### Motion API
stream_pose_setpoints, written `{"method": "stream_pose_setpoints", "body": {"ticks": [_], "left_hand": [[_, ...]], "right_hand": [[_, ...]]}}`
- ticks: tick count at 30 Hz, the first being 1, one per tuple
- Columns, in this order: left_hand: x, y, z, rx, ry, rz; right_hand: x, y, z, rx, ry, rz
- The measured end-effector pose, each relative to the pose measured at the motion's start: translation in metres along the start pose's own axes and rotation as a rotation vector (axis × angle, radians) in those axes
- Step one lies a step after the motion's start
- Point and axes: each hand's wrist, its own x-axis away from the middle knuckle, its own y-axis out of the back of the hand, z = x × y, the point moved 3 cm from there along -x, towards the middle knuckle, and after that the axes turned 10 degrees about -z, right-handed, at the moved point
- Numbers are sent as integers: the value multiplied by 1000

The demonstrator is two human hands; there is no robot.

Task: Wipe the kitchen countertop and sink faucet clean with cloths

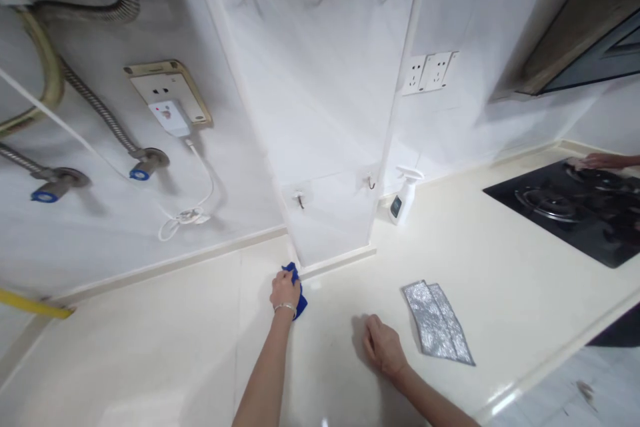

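Note:
My left hand (285,291) is closed on a blue cloth (299,293) and presses it onto the cream countertop (175,347), right at the foot of the white wall column (320,147). A thin bracelet sits on that wrist. My right hand (383,347) rests on the counter to the right with its fingers curled under, and nothing shows in it. A folded silver-grey scouring cloth (437,321) lies flat just right of my right hand, apart from it.
A white spray bottle (405,197) stands against the wall right of the column. A black gas hob (575,210) is at the far right, with another person's hand (600,161) on it. Pipes, valves and wall sockets are on the left wall. The counter's front edge runs lower right.

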Motion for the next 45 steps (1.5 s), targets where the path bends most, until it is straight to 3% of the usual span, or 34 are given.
{"method": "stream_pose_setpoints", "body": {"ticks": [5, 8, 15, 17, 20, 23, 26, 29, 35, 40, 45], "left_hand": [[17, -3, -5, -124, -104, 74], [35, -2, -7, -191, -170, 58], [69, -13, -36, -237, -291, 6], [74, -10, -33, -227, -277, -11], [75, -2, -11, -150, -199, -32], [67, 7, 17, 118, -35, -99], [53, 13, 31, 276, 68, -194], [41, 7, 23, 308, 88, -261], [40, -28, -11, 576, 130, -325], [41, -44, -2, 653, 277, -282], [37, -46, 0, 662, 248, -253]], "right_hand": [[2, -4, -1, -2, -38, 28], [2, -4, 0, -5, -64, 50], [1, -2, 0, 7, -46, 57], [2, -2, -1, 0, -28, 29], [3, -1, -1, -27, 7, -20], [2, 0, 0, -42, 16, -44], [0, 1, 1, -44, -7, -29], [0, 2, 1, -43, -26, -1], [-3, 6, 3, -30, -10, 4], [-3, 6, 2, -49, -36, 31], [0, 5, 0, -57, -70, 78]]}}
